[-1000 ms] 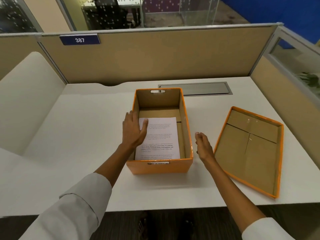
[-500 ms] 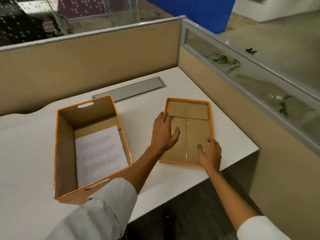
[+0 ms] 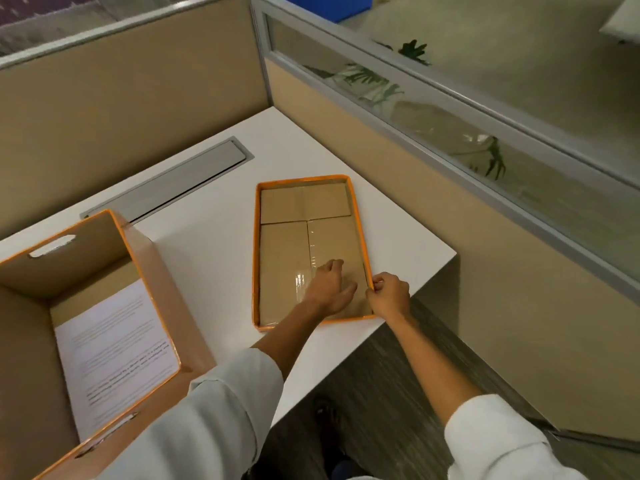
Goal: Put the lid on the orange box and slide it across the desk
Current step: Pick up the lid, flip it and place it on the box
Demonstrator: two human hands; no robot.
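The orange box (image 3: 162,271) stands open at the lower left of the white desk, with a printed sheet of paper (image 3: 114,355) lying on its bottom. Its lid (image 3: 287,244) lies upside down on the desk to the right, brown cardboard inside an orange rim. My left hand (image 3: 329,289) reaches across into the lid, fingers spread on the cardboard near its right rim. My right hand (image 3: 389,294) pinches the lid's right rim near the front corner, by the desk's edge.
A grey cable flap (image 3: 166,181) is set into the desk (image 3: 214,244) behind the box. Beige partition walls (image 3: 131,84) close the desk at the back and right. The desk's front right corner (image 3: 450,254) lies just beyond the lid, with dark floor below.
My view has swung further right and nearer the lid. My left hand slid towards the lid's right rim, and my right hand moved from the front edge to pinch the right rim.
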